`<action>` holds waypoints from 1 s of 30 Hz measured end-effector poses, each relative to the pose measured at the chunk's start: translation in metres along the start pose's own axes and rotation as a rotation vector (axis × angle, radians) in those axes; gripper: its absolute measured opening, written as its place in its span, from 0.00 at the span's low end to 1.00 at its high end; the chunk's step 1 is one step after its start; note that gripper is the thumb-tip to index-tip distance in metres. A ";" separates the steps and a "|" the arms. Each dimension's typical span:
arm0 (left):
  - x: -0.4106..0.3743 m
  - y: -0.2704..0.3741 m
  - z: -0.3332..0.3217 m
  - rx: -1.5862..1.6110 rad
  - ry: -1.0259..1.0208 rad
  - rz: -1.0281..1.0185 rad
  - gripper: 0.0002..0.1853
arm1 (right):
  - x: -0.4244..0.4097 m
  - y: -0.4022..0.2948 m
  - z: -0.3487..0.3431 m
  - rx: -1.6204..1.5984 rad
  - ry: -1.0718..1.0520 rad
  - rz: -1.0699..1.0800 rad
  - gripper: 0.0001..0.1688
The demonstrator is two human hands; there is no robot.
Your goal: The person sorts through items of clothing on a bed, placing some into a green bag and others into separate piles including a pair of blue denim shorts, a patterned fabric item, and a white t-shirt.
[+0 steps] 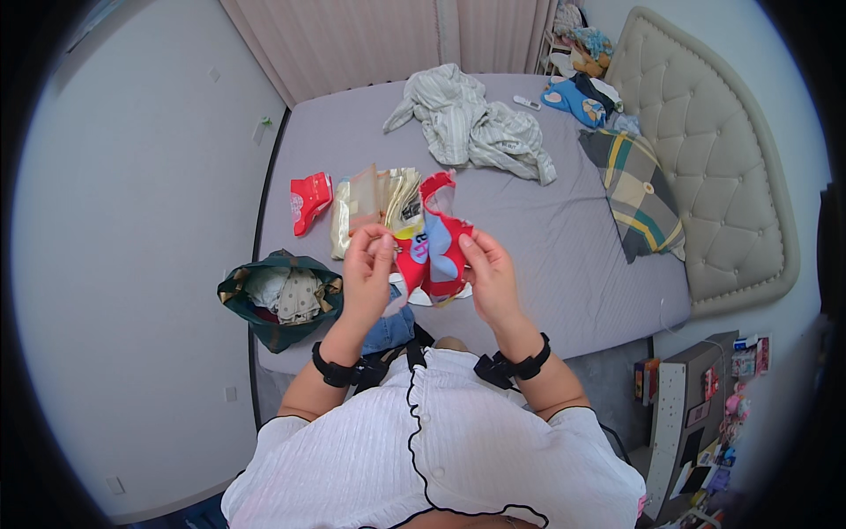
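Note:
Both hands hold a red plastic bag (pixel 446 248) with light blue patches and bold lettering, raised over the bed. My left hand (pixel 371 264) pinches its left edge between thumb and fingers. The right edge is pinched by my right hand (pixel 489 268). Behind the bag lie several beige and clear bags (pixel 357 205) in a stack, and left of them another red bag (pixel 310 202). Folded blue denim (pixel 388 330) lies below my left wrist. Near it stands a dark green bag (pixel 281 337) with spotted and white cloth inside.
A striped pale garment (pixel 462 125) lies crumpled farther back on the bed (pixel 542 278), near a white remote control (pixel 527 102). A plaid pillow (pixel 638 192) leans by the tufted headboard (pixel 714 159). At the lower right stands a cluttered desk (pixel 667 410).

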State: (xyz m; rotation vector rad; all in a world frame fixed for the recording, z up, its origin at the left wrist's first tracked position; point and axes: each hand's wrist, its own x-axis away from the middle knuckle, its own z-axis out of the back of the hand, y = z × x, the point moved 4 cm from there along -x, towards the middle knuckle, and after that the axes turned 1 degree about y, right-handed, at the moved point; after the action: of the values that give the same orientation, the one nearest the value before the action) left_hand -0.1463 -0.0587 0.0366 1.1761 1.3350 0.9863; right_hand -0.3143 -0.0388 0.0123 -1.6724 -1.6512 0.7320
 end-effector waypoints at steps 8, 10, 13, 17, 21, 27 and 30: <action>0.009 0.014 -0.028 0.082 -0.095 -0.003 0.07 | 0.018 -0.004 -0.027 0.118 -0.047 0.254 0.16; 0.006 0.012 -0.029 -0.025 -0.162 -0.144 0.07 | 0.021 -0.005 -0.032 0.145 -0.061 0.311 0.19; 0.006 0.014 -0.032 0.017 -0.220 -0.134 0.08 | 0.016 0.004 -0.013 0.202 -0.035 0.266 0.17; 0.002 0.007 -0.019 0.117 -0.223 0.051 0.08 | 0.009 0.006 0.011 0.110 0.027 0.117 0.12; -0.025 -0.037 0.020 -0.062 0.057 -0.065 0.11 | 0.006 0.002 0.017 -0.138 -0.039 0.018 0.12; -0.029 -0.068 -0.020 0.037 -0.367 0.097 0.17 | 0.004 -0.003 0.030 -0.225 -0.149 -0.134 0.13; -0.029 -0.081 -0.036 0.011 -0.418 0.147 0.17 | 0.005 -0.006 0.036 -0.233 -0.162 -0.167 0.14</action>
State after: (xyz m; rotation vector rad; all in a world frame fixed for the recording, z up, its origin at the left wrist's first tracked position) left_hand -0.1923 -0.0994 -0.0330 1.4136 0.9339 0.7796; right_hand -0.3454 -0.0310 -0.0051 -1.6405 -2.0290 0.6265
